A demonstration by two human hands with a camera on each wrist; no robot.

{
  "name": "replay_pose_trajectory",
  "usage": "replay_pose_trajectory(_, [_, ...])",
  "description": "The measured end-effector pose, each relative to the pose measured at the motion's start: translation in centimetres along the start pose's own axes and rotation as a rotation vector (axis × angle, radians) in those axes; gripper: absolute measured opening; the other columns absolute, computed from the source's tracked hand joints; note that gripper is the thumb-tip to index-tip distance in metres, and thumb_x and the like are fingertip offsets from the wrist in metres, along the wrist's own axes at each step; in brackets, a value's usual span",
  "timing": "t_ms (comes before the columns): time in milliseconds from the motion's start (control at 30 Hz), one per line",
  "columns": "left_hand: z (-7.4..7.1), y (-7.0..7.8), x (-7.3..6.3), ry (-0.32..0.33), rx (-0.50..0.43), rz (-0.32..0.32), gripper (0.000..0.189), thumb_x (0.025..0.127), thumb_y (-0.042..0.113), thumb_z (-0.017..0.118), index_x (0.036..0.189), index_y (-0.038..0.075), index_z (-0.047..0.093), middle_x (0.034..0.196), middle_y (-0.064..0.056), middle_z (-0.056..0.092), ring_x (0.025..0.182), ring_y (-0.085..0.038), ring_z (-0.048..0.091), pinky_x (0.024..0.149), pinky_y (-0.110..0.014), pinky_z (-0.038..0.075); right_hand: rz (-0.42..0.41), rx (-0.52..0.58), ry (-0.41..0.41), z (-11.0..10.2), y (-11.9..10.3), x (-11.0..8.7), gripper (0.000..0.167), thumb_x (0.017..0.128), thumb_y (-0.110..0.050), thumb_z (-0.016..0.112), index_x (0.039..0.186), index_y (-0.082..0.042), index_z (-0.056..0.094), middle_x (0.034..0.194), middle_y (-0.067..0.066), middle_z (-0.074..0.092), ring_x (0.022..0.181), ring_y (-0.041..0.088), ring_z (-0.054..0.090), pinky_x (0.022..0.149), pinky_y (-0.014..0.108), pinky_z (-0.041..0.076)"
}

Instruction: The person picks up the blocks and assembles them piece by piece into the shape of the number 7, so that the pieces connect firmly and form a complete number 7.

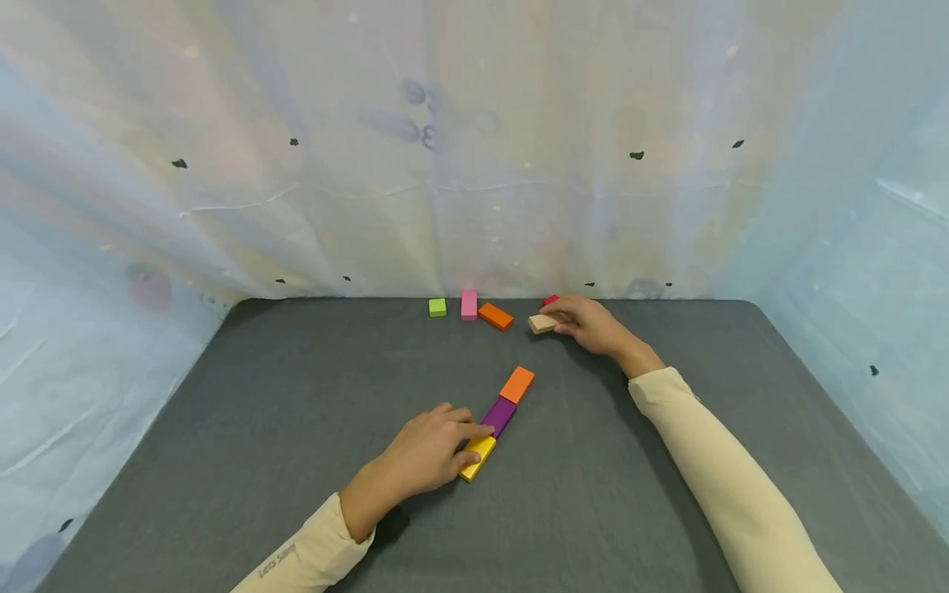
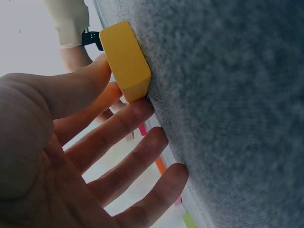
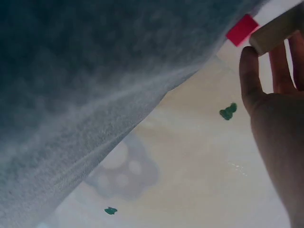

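1. Right hand [image 1: 593,324]: pinches tan block [image 1: 543,323] between thumb and fingers, far part of table [image 1: 296,412], just in front of red block [image 1: 550,300]
2. Fingers sit at tan's right end, left end free; probably just the handy hold for an arm reaching in from the right
3. Tan's long axis runs roughly side to side, free end pointing left and a bit toward the person; shadow below hints at a slight lift (can't confirm clearance)
4. Left hand [image 1: 426,449]: light grasp on yellow block [image 1: 485,449], thumb at its side, index tip near the seam with purple block [image 1: 500,417]; other fingers spread, not wrapped round it
5. My read: that hold steadies yellow and keeps its end butted to purple
6. Yellow, purple and front orange [image 1: 516,385] lie flat end to end, long axes on one diagonal, near-left to far-right; front orange is the far end
7. By the back edge, left to right: green block [image 1: 437,307], pink block [image 1: 469,305], back orange [image 1: 495,316], the last slanting far-left to near-right, all well apart from the hands' grips except tan's neighbour, red
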State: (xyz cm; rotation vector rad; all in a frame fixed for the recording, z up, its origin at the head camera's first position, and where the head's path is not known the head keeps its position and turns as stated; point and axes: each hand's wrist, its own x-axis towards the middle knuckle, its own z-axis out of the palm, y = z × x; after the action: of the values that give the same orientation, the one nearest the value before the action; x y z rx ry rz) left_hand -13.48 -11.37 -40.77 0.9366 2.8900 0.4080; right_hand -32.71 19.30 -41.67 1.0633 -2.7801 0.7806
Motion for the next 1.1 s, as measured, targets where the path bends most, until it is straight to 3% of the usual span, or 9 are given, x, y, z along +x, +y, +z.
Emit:
replay_pose_trajectory(433, [0.2,0.0,0.1,-0.022,0.002,-0.019,0.037,0.091,0.033,0.072,0.128,0.026,0.069,0.109,0.006,0.067,0.096,-0.013,0.055,0.080,-0.033,0.051,-0.005,0.092,-0.089,0.7,-1.5,-1.2,0.032,0.096,-0.004,0.063,0.127,-0.012,0.066,0.134,0.010,0.061,0.124,0.029,0.056,0.105,0.051,0.044])
replay_pose_trajectory(1100, [0.1,0.0,0.2,-0.025,0.011,-0.019,0.039,0.091,0.033,0.073,0.128,0.024,0.069,0.111,0.004,0.068,0.097,-0.014,0.056,0.078,-0.033,0.051,-0.098,0.039,-0.140,1.2,-2.6,-1.5,0.033,0.096,-0.001,0.062,0.126,-0.012,0.068,0.133,0.009,0.063,0.126,0.029,0.055,0.107,0.052,0.043])
